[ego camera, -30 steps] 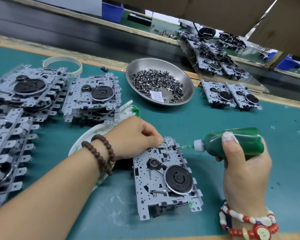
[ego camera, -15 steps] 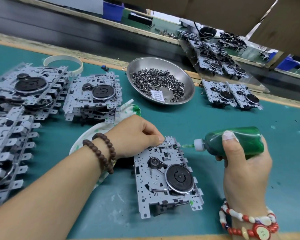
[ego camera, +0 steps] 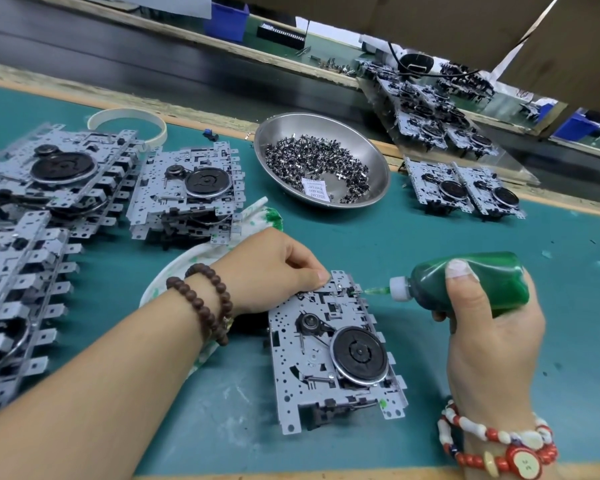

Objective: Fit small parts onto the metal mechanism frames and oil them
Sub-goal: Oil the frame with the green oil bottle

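A grey metal mechanism frame [ego camera: 329, 355] with a black flywheel lies on the green mat in front of me. My left hand [ego camera: 271, 271] rests on its far left corner, fingers curled, fingertips pressing at the frame's top edge; what they hold, if anything, is hidden. My right hand [ego camera: 489, 327] grips a green oil bottle [ego camera: 471, 285] lying sideways. Its white cap and thin nozzle tip touch a small part at the frame's far right corner.
A steel bowl [ego camera: 368, 147] of several small dark parts stands behind. Stacks of frames [ego camera: 187, 192] fill the left side; two more frames [ego camera: 465, 188] sit at the right. A green-stained white cloth [ego camera: 174, 275] lies under my left wrist. A white ring [ego camera: 125, 123] lies far left.
The bottle's nozzle has moved slightly left and now meets the frame's far right corner. My left hand has stayed on the frame.
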`<state>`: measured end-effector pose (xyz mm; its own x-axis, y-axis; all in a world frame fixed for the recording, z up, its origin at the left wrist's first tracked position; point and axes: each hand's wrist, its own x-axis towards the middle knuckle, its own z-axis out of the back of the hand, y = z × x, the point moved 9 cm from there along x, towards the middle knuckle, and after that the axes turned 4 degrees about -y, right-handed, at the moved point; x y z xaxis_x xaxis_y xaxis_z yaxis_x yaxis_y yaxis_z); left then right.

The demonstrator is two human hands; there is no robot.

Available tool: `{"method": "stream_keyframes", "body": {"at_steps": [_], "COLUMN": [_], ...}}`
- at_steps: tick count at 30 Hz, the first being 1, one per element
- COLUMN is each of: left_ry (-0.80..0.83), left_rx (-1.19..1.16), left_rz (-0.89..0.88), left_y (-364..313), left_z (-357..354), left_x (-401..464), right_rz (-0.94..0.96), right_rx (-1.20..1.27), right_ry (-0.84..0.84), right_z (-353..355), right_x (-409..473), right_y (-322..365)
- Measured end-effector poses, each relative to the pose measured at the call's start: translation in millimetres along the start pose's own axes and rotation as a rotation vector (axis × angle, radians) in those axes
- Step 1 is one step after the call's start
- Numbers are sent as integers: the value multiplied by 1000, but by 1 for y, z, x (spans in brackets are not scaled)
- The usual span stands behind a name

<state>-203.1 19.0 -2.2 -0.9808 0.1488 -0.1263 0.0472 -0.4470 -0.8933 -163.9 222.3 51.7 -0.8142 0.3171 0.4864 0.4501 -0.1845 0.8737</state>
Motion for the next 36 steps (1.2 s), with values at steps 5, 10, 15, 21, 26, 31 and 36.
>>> {"method": "stream_keyframes", "body": {"at_steps": [5,10,15,21,26,31,36], "left_ry": [1,5,0,1,4,5,7], "left_rx": [-2,1,6,-1,0,5,11], "left_rz": [1,-2,-5,3,8,4,-1], "left_y": [0,0,-1,0,0,0,-1], "left_z": [0,0,0,0,0,0,0], "left_x": [0,0,0,0,0,-1,0], "right_rz": [7,12,15,11,21,29,26], "right_rx": [-4,3,-14,-15,-15,-23,-22], "right_ry": [4,9,-11,-5,-6,-2,-4], "right_z": [0,0,1,0,-1,-1,-1], "right_x": [0,0,0,0,-1,-1,-1], "right_y": [0,0,2,3,5,6,5]}}
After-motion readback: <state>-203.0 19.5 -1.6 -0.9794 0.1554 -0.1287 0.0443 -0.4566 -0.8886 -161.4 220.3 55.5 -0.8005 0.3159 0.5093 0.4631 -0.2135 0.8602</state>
